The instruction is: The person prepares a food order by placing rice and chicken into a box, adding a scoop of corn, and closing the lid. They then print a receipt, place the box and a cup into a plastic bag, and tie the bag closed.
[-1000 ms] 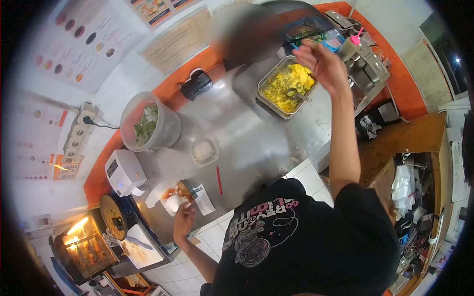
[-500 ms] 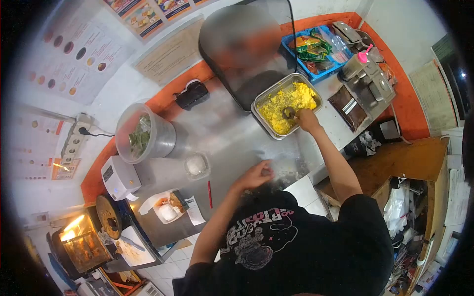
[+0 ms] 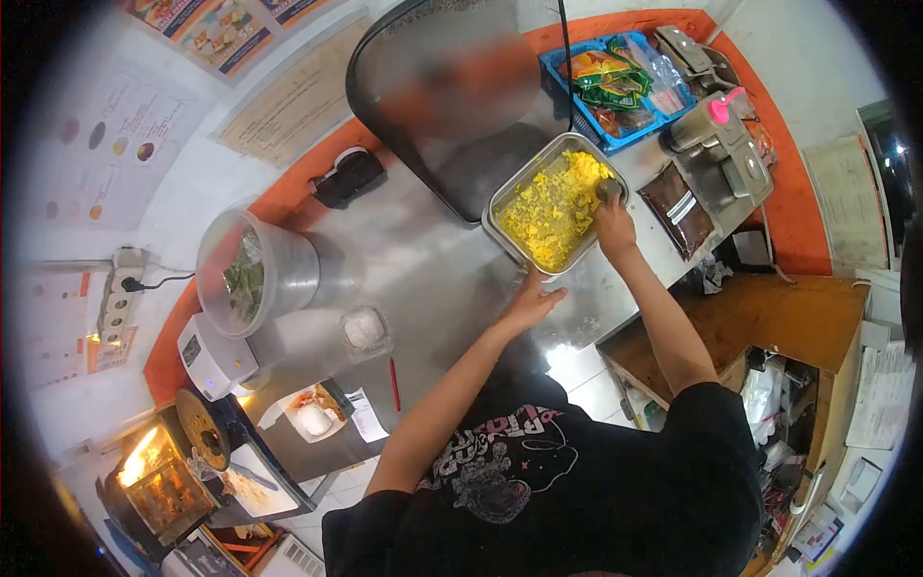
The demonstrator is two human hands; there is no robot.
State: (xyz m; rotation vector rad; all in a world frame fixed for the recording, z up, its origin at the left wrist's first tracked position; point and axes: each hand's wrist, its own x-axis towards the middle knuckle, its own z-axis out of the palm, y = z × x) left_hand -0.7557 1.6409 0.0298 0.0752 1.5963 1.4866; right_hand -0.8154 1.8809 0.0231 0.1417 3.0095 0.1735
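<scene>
A metal tray [image 3: 499, 238] of crumbled yellow food [image 3: 553, 207] rests on the steel counter [image 3: 423, 279]. My right hand [image 3: 615, 227] is closed round a dark utensil [image 3: 608, 190], whose head meets the food at the tray's right side. At the tray's near edge is my left hand [image 3: 531, 300], fingers apart, with a fingertip at or close to the rim. Nothing shows in that hand.
Behind the tray stand a dark mesh cover [image 3: 471, 163] and a blue basket [image 3: 615, 142] of packets. Leftward are a clear bucket [image 3: 293, 274], a small clear container [image 3: 365, 330], a red pen [image 3: 394, 385] and a boxed meal [image 3: 315, 415]. A lit oven [image 3: 165, 486] glows at lower left.
My left hand has moved up and right to the tray's near edge. My right hand has carried the utensil from the middle of the food towards the tray's right side. The view has shifted slightly.
</scene>
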